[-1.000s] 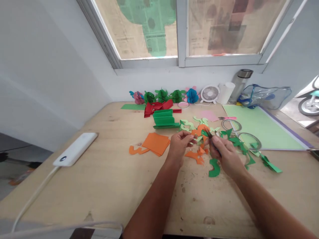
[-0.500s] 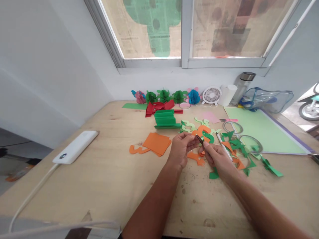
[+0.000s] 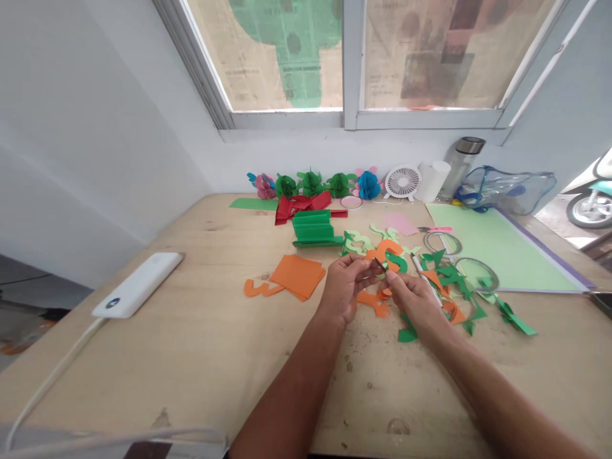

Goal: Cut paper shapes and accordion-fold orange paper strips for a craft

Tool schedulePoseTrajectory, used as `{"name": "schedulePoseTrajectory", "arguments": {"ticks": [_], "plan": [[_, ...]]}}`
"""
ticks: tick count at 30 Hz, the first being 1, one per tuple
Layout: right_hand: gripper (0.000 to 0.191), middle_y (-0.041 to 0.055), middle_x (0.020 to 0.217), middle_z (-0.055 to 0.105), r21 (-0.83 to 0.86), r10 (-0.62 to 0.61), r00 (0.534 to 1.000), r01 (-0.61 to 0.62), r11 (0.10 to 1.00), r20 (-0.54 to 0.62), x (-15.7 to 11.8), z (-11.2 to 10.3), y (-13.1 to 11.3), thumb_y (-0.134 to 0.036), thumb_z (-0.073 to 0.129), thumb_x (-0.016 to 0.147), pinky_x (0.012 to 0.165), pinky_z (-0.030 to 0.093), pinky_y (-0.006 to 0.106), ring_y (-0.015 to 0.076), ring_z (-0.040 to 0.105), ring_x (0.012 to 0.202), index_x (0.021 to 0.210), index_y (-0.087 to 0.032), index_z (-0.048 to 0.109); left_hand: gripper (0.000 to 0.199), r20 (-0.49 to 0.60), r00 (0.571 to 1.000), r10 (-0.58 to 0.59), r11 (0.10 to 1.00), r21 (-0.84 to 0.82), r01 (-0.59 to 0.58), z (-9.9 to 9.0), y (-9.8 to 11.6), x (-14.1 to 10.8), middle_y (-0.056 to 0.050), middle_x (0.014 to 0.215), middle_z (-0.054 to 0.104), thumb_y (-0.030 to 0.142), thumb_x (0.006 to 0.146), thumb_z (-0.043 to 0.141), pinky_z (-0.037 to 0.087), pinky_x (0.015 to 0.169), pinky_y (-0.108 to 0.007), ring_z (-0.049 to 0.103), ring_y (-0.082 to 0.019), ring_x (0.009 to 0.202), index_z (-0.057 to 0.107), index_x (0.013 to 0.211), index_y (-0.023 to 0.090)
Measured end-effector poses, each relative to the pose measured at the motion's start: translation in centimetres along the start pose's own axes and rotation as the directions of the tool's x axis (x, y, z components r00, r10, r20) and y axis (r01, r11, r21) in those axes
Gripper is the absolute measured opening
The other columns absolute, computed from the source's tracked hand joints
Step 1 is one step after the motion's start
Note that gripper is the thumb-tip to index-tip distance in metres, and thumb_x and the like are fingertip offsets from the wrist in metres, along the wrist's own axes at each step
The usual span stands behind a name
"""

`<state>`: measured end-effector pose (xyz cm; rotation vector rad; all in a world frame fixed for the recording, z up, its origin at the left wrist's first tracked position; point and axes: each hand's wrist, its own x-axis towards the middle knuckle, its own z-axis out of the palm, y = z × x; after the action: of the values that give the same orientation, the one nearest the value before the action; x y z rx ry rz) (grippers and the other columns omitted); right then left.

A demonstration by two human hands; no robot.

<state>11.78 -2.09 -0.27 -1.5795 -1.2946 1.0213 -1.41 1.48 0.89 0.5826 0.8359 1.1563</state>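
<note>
My left hand pinches one end of a small dark object, too small to name. The fingers of my right hand close on its other end, so the two hands nearly meet. Cut orange paper pieces lie beneath and between them. Just left of my left hand rests a stack of orange paper squares. Green paper scraps and a white pen are beside my right hand. Pleated green paper stands behind my hands.
A white power bank with a cable lies at the left. Paper figures, a small fan and a bottle line the wall. Tape rolls and a light green board are at the right.
The view has shifted slightly, so the objects appear a little further left. Both hands stay together around the dark object, which is tilted slightly differently.
</note>
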Motion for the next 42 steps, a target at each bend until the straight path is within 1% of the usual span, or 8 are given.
{"name": "schedulePoseTrajectory", "arguments": {"ticks": [7,12,20,23,31,38,42], "plan": [[0.058,-0.0057,0.044,0.031,0.046,-0.01,1.0,0.011,0.999,-0.008,0.11,0.14,0.08,-0.075,0.051,0.072,0.038,0.016,0.024,0.0077,0.024,0.04,0.06,-0.019,0.062,0.021,0.006,1.0,0.001,1.0,0.014,-0.002,0.07,-0.04,-0.05,-0.003,0.069,0.07,0.021,0.056,0.071,0.052,0.068,-0.029,0.067,-0.016,0.065,0.054,0.067,0.017],[0.058,-0.0064,0.042,0.029,0.083,-0.021,1.0,0.022,0.996,-0.013,0.17,0.18,0.1,-0.074,0.053,0.072,0.037,0.013,0.024,0.0072,0.021,0.039,0.058,-0.019,0.061,0.021,0.001,1.0,-0.001,1.0,0.017,0.001,0.0,-0.14,0.03,-0.004,0.072,0.071,0.022,0.056,0.072,0.052,0.068,-0.029,0.068,-0.017,0.067,0.054,0.067,0.017],[0.056,-0.0051,0.045,0.032,0.019,-0.029,0.999,0.029,0.999,-0.021,0.02,0.07,-0.05,-0.072,0.051,0.075,0.038,0.016,0.024,0.0079,0.025,0.041,0.061,-0.019,0.063,0.021,0.012,1.0,-0.004,1.0,0.007,0.004,0.01,-0.1,0.03,-0.004,0.071,0.071,0.022,0.056,0.072,0.052,0.067,-0.029,0.068,-0.017,0.068,0.055,0.066,0.017],[0.056,-0.0057,0.044,0.03,0.021,-0.027,0.999,0.028,0.999,-0.021,0.1,0.08,-0.01,-0.071,0.051,0.075,0.038,0.015,0.024,0.0079,0.023,0.04,0.06,-0.019,0.063,0.02,0.012,1.0,-0.012,1.0,0.005,0.012,-0.02,-0.04,0.02,-0.004,0.07,0.07,0.021,0.056,0.071,0.051,0.065,-0.028,0.068,-0.017,0.067,0.055,0.067,0.017],[0.052,-0.0055,0.043,0.031,0.047,-0.036,0.999,0.037,0.998,-0.02,0.19,0.09,-0.16,-0.067,0.054,0.074,0.037,0.015,0.024,0.0077,0.023,0.04,0.058,-0.019,0.062,0.019,0.024,0.999,-0.029,1.0,-0.001,0.029,-0.13,0.11,0.09,-0.004,0.069,0.07,0.021,0.057,0.071,0.052,0.066,-0.029,0.069,-0.018,0.067,0.055,0.067,0.017],[0.049,-0.0054,0.044,0.031,0.001,-0.038,0.999,0.038,0.999,-0.027,0.18,-0.04,-0.14,-0.063,0.053,0.077,0.037,0.016,0.024,0.0072,0.023,0.039,0.058,-0.019,0.062,0.017,0.033,0.999,-0.042,0.999,-0.021,0.043,-0.15,0.28,0.09,-0.004,0.07,0.071,0.018,0.057,0.069,0.052,0.066,-0.028,0.068,-0.017,0.066,0.055,0.066,0.017],[0.049,-0.005,0.044,0.032,0.002,-0.072,0.997,0.072,0.997,-0.019,0.25,-0.07,0.01,-0.063,0.053,0.077,0.038,0.017,0.023,0.0075,0.026,0.04,0.058,-0.019,0.064,0.016,0.031,0.999,-0.035,0.999,-0.026,0.036,-0.21,0.38,0.02,-0.004,0.069,0.07,0.018,0.057,0.069,0.052,0.065,-0.027,0.068,-0.016,0.065,0.056,0.065,0.016]]}}
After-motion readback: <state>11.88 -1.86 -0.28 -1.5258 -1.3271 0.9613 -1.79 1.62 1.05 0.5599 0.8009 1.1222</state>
